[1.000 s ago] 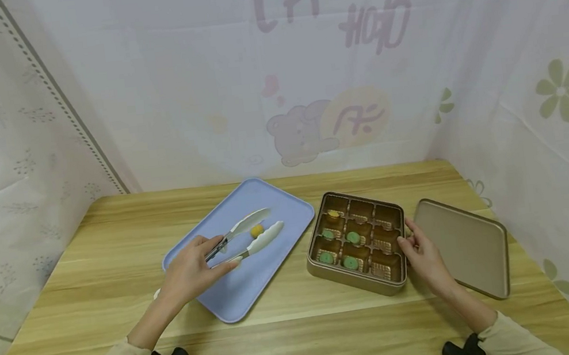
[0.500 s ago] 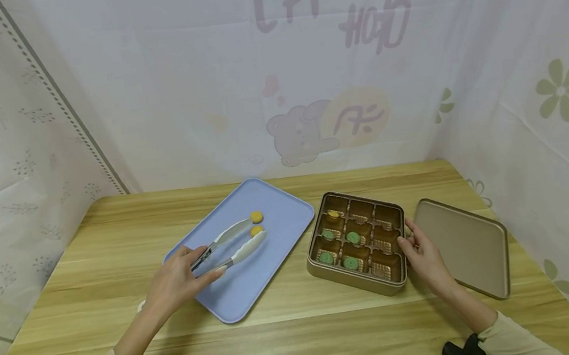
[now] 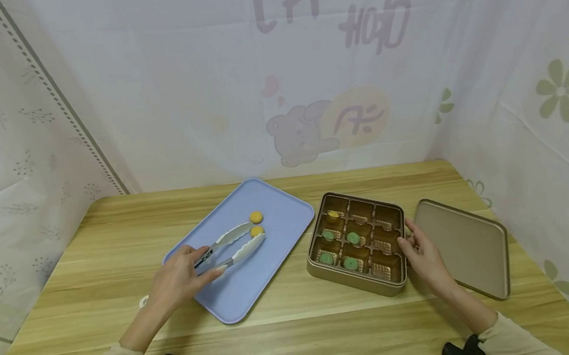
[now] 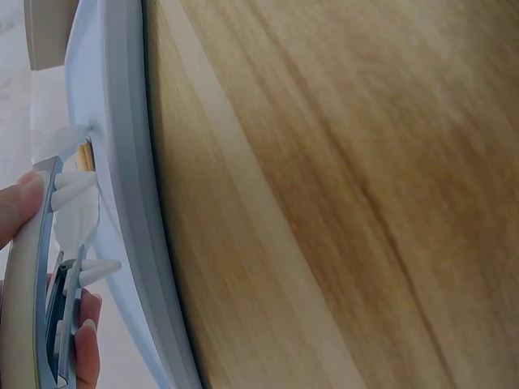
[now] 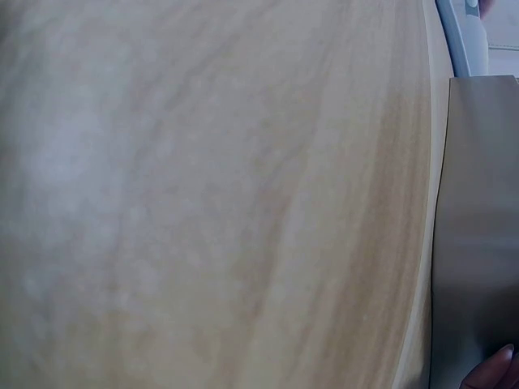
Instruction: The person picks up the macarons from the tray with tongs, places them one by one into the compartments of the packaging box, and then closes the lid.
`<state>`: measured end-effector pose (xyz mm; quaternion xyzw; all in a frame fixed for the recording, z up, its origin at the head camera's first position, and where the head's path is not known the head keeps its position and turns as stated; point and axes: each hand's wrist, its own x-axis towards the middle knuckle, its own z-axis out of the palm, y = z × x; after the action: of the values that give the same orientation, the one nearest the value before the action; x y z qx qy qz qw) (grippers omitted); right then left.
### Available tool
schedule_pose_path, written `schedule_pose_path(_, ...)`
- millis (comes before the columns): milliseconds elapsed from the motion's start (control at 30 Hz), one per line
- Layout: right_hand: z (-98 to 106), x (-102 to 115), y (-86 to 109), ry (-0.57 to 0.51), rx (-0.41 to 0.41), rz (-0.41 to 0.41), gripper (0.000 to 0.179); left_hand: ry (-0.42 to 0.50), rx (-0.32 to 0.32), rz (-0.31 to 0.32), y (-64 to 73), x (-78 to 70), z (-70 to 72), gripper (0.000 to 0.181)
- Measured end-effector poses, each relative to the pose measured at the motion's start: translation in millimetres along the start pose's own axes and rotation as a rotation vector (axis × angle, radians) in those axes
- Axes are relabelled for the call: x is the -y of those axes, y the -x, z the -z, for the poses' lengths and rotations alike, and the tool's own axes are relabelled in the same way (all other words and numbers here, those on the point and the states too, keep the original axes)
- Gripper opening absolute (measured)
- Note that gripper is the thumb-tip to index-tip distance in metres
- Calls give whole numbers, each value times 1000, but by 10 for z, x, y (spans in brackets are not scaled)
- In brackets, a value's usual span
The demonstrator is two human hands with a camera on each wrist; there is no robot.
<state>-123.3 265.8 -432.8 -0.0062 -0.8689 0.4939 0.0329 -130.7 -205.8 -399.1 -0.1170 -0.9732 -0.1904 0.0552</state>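
Observation:
My left hand holds a pair of metal tongs with white tips, spread apart over the blue tray. The tips stand on either side of a small round yellow cookie; whether they touch it I cannot tell. Just behind it on the tray lies another yellow cookie. My right hand grips the right side of a brown square tin, thumb at the rim. Inside its divided insert sit several green cookies and a yellow one toward the back left.
The tin's flat lid lies on the wooden table to the right, close by my right hand. Printed cloth hangs behind the table and along both sides.
The tongs and my left hand have drawn back toward me and lower, bringing the farther yellow cookie into sight. My right hand and the tin have stayed put.

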Motion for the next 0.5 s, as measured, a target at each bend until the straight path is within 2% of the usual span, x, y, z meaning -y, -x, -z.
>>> schedule_pose_path(500,-2,-10,0,4,-3,1,59,-21,-1,-14,-42,-10,-8,57)
